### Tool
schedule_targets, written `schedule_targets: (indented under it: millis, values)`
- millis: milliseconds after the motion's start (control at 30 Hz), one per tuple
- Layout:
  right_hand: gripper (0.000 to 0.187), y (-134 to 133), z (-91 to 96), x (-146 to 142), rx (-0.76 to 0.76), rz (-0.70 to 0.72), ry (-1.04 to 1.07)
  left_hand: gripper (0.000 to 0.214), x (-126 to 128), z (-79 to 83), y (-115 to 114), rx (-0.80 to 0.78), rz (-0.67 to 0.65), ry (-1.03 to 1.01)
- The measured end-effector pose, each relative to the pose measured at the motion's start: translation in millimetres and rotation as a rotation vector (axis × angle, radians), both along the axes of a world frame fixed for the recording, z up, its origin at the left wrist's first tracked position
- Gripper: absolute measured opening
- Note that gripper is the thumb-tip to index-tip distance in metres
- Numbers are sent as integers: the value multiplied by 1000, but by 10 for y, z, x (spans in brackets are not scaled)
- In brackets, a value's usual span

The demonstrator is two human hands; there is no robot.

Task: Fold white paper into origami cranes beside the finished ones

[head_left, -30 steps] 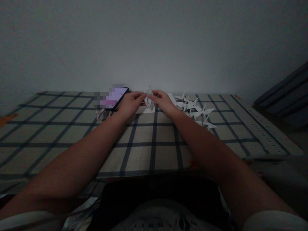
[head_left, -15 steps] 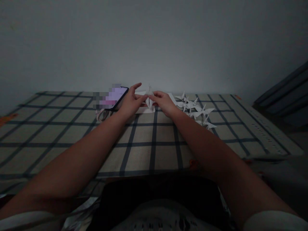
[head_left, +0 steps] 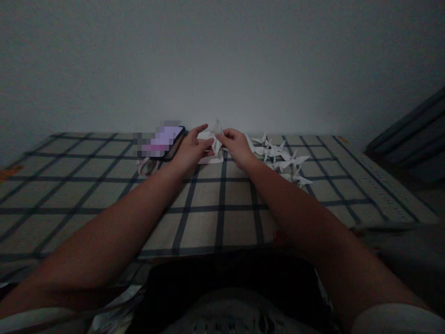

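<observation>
Between my two hands stands a folded piece of white paper [head_left: 217, 143], diamond-shaped with a pointed top. My left hand [head_left: 193, 144] grips its left side between thumb and fingers, with the index finger stretched out above. Pinching the right side, my right hand [head_left: 236, 141] has its thumb on the paper's face and the fingers partly hidden behind. Flat white paper [head_left: 211, 159] lies on the table beneath the hands. Several white origami cranes [head_left: 290, 162] sit in a cluster just right of my right hand.
A phone [head_left: 163, 140] with a lit, partly blurred screen leans left of my left hand, a pale loop or cord [head_left: 148, 165] beside it. A checked cloth [head_left: 205, 222] covers the table, whose back edge meets a plain wall [head_left: 222, 65].
The folded paper has turned slightly and its top tip has risen a little. My left thumb sits a bit further from my right thumb.
</observation>
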State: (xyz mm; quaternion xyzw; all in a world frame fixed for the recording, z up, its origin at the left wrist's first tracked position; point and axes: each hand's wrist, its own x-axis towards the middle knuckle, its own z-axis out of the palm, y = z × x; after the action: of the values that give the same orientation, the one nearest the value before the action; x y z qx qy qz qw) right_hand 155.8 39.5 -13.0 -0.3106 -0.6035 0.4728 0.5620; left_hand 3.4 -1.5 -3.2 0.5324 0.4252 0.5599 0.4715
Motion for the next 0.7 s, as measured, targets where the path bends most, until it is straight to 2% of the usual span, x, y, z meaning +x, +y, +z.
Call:
schedule_targets:
  millis: [133,267,433,533,700]
  values:
    - [24,7,12,9,17,-51,-20,68,30,-8,-21,-18,-58,-33]
    - [27,-12,28,15,61,-85,-33,66,59,10,-54,22,-48,-58]
    - [29,-13,34,43,92,-110,-39,58,119,51,-95,-80,-142,-142]
    - [29,27,5,56,117,-129,-37,51,136,73,-104,-87,-169,-158]
    - [25,35,-6,53,118,-148,-16,66,93,53,-92,-56,-178,-157]
